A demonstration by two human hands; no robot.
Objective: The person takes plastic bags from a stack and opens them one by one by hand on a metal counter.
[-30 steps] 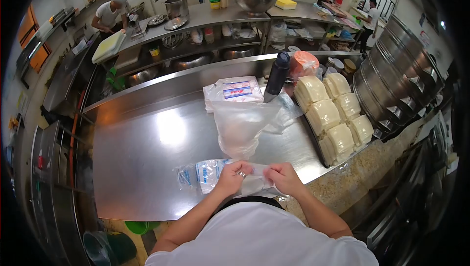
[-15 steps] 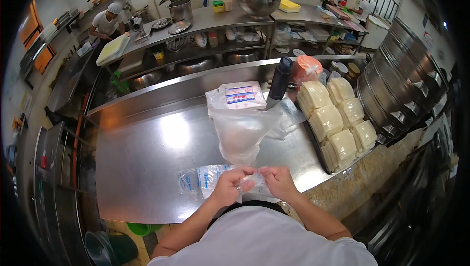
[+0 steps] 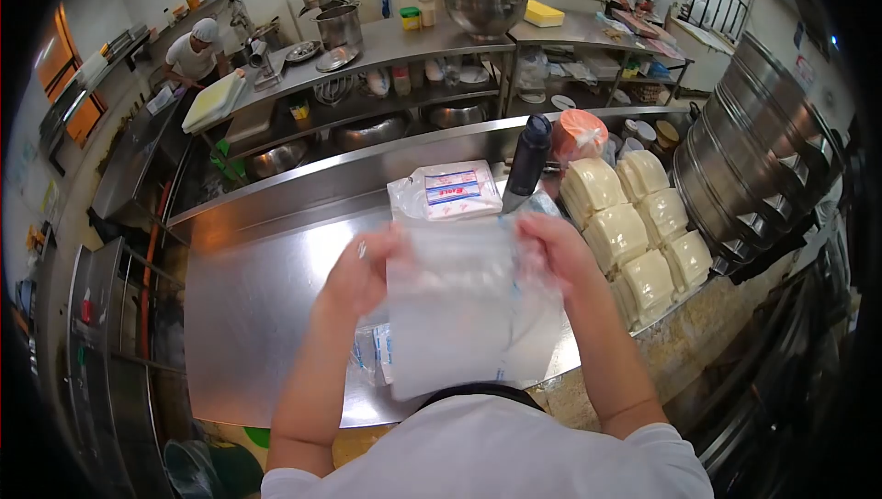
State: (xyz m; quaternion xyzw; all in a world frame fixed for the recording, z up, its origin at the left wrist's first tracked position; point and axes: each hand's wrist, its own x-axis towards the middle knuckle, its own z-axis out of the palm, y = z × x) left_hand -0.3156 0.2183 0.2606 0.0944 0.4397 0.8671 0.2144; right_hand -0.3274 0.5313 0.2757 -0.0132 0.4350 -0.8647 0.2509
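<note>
Left hand (image 3: 360,273) and right hand (image 3: 559,251) closed on opposite upper sides of plastic bag (image 3: 469,334), frame centre; finger detail blurred. Desk (image 3: 262,315) extends to its edge, lower left; wrapped stacks (image 3: 617,234) bound the right.

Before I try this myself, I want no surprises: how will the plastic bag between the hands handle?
The plastic bag looks thin and translucent, so it is probably light and floppy. Its broad lower part looks loose, so it may flap or fold.
</note>
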